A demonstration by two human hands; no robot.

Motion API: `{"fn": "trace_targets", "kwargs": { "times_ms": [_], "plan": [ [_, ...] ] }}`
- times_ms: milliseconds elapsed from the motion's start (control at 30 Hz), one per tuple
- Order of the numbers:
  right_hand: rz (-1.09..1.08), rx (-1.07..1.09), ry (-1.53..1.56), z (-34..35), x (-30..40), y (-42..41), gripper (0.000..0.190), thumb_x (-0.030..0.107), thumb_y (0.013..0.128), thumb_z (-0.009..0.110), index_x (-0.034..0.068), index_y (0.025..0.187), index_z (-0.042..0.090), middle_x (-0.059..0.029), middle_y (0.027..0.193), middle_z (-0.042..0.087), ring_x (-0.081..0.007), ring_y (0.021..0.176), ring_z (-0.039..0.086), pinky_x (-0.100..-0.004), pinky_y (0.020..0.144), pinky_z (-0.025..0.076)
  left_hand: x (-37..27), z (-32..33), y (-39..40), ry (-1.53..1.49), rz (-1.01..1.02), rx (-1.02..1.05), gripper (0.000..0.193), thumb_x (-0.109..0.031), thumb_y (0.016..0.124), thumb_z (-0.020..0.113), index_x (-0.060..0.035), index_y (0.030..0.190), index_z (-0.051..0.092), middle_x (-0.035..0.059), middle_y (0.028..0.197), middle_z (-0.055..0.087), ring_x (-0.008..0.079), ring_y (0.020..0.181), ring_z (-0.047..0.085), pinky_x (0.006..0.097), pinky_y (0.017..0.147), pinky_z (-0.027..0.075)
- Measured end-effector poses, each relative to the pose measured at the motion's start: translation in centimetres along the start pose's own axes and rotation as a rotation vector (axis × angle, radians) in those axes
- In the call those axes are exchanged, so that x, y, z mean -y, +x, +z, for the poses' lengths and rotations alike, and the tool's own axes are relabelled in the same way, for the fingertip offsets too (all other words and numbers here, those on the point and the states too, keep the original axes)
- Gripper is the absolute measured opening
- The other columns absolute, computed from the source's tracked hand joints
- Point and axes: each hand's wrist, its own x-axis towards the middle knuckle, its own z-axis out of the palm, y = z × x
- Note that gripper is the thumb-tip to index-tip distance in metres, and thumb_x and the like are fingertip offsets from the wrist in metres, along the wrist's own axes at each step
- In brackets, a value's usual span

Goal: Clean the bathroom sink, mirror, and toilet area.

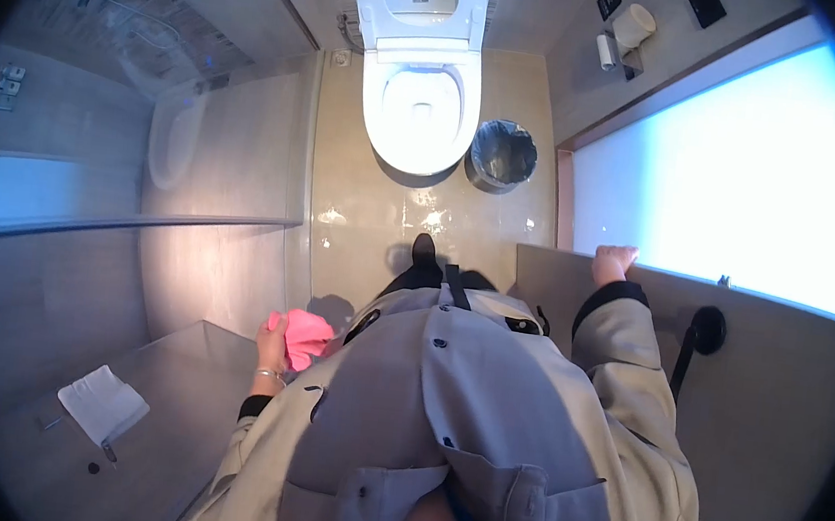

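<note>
My left hand [273, 344], with a bracelet at the wrist, grips a bunched pink cloth [306, 339] at the left side of my body. My right hand [613, 263] is at the edge of a grey door [567, 275], its fingers curled over it. A black lever handle [706, 330] is fixed to the door's face, to the right of my sleeve. Ahead of me a white toilet [422, 121] stands with its lid and seat raised.
A lined waste bin [503, 156] stands beside the toilet. A toilet paper roll [634, 27] hangs on the right wall, near a bright frosted pane [743, 171]. Glass partitions [226, 129] flank me on the left. A white towel [104, 404] hangs there. The tiled floor [358, 255] shows shiny reflections.
</note>
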Motion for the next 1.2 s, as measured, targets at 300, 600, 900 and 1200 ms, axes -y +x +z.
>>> {"fn": "trace_targets", "kwargs": {
  "times_ms": [300, 600, 900, 1200],
  "plan": [
    [0.079, -0.269, 0.068, 3.9, -1.9, 2.9, 0.024, 0.025, 0.092, 0.052, 0.026, 0.107, 0.071, 0.0032, 0.108, 0.070, -0.0225, 0.107, 0.058, -0.0456, 0.083, 0.035, -9.9, 7.0, 8.3, 0.102, 0.124, 0.178, 0.027, -0.022, 0.091, 0.069, -0.0010, 0.105, 0.057, 0.0095, 0.097, 0.065, 0.0193, 0.084, 0.064, 0.0347, 0.076, 0.054],
    [0.141, -0.132, 0.257, 6.0, -1.3, 5.7, 0.017, 0.021, 0.087, 0.059, 0.021, 0.095, 0.074, -0.0020, 0.096, 0.072, -0.0252, 0.101, 0.059, -0.0417, 0.085, 0.036, -12.4, 0.4, 13.3, 0.546, 0.216, 0.081, 0.031, -0.024, 0.090, 0.070, -0.0005, 0.107, 0.058, 0.0086, 0.098, 0.065, 0.0183, 0.084, 0.063, 0.0332, 0.077, 0.053],
    [0.107, -0.031, 0.259, 4.8, -1.4, 5.1, 0.016, 0.021, 0.088, 0.063, 0.021, 0.098, 0.075, 0.0005, 0.096, 0.072, -0.0268, 0.100, 0.059, -0.0459, 0.080, 0.039, -16.5, -4.2, 18.0, 0.509, 0.290, 0.063, 0.035, -0.026, 0.089, 0.071, 0.0000, 0.109, 0.058, 0.0085, 0.100, 0.064, 0.0183, 0.085, 0.062, 0.0327, 0.079, 0.052],
    [0.101, -0.111, 0.295, 6.8, -1.6, 6.7, 0.015, 0.021, 0.086, 0.061, 0.020, 0.092, 0.075, -0.0012, 0.095, 0.073, -0.0260, 0.100, 0.061, -0.0436, 0.079, 0.042, -20.5, 2.2, 15.3, 0.446, 0.301, 0.058, 0.035, -0.026, 0.090, 0.070, -0.0010, 0.110, 0.057, 0.0102, 0.104, 0.064, 0.0205, 0.088, 0.063, 0.0340, 0.082, 0.053]
  ]
}}
